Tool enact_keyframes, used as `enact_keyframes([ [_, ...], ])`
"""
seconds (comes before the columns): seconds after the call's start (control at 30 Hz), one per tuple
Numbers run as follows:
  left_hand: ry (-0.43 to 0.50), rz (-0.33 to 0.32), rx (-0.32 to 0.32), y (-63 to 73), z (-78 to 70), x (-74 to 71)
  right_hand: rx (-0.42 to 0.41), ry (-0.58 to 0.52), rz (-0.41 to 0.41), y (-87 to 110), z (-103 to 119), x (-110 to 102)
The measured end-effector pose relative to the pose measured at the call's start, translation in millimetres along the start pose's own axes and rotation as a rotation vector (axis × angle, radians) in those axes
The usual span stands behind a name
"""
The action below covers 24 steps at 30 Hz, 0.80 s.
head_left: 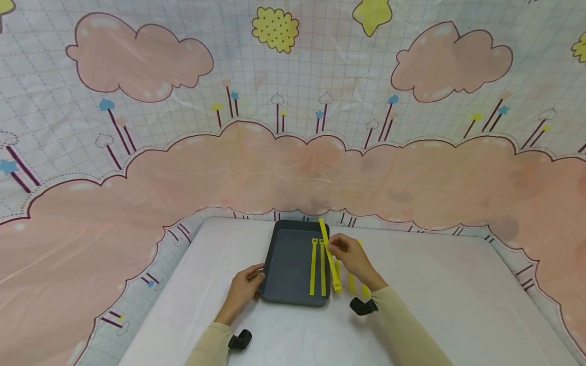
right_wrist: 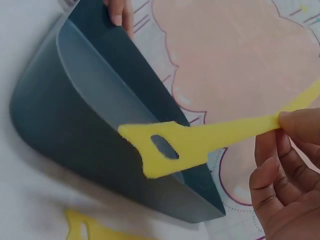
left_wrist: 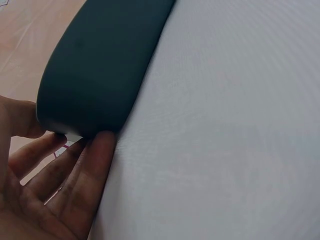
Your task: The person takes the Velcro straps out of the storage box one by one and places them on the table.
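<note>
A dark grey rectangular tray (head_left: 288,269) lies on the table, with two yellow hook-and-loop cable ties (head_left: 313,267) side by side along its right part. My left hand (head_left: 242,290) grips the tray's left side; the left wrist view shows the thumb and fingers (left_wrist: 102,150) against its wall (left_wrist: 95,70). Above the tray's right edge, my right hand (head_left: 352,254) pinches a third yellow cable tie (right_wrist: 220,135) between thumb and fingertips. Its wide slotted end hangs toward me, overlapping the tray's rim in the right wrist view.
More yellow cable ties (head_left: 351,284) lie on the white table (head_left: 458,295) right of the tray, partly hidden by my right hand and forearm. A patterned cloth (head_left: 320,173) with clouds rises behind the table. Black wrist mounts (head_left: 363,306) sit on both sleeves.
</note>
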State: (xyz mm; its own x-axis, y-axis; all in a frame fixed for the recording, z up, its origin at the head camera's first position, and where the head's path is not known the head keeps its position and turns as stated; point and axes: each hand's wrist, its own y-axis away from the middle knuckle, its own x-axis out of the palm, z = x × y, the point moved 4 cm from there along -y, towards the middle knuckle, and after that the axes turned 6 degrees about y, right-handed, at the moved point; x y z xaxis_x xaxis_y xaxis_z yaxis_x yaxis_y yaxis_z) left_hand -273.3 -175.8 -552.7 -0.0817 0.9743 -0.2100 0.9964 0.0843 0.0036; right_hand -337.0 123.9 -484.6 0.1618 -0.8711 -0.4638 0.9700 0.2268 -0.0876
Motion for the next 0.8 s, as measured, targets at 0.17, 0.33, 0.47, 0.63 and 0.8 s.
enact_keyframes([
  [0.17,-0.007,0.002,0.000,-0.1,-0.6,-0.3,0.047,-0.052,-0.024,3.6,-8.0,-5.9],
  [0.33,-0.007,0.003,0.002,0.5,-0.6,-0.7,0.068,-0.071,-0.027,9.0,-15.7,-11.8],
  [0.47,-0.005,0.004,-0.004,0.9,0.0,-0.3,0.091,-0.086,-0.035,12.8,-25.8,-19.3],
  [0.63,-0.003,0.007,0.002,0.7,-0.2,-0.4,0.127,-0.124,-0.054,16.1,-40.6,-29.7],
  [0.8,0.002,0.008,0.004,0.2,-1.1,-1.2,0.161,-0.133,-0.074,20.8,-49.5,-40.2],
])
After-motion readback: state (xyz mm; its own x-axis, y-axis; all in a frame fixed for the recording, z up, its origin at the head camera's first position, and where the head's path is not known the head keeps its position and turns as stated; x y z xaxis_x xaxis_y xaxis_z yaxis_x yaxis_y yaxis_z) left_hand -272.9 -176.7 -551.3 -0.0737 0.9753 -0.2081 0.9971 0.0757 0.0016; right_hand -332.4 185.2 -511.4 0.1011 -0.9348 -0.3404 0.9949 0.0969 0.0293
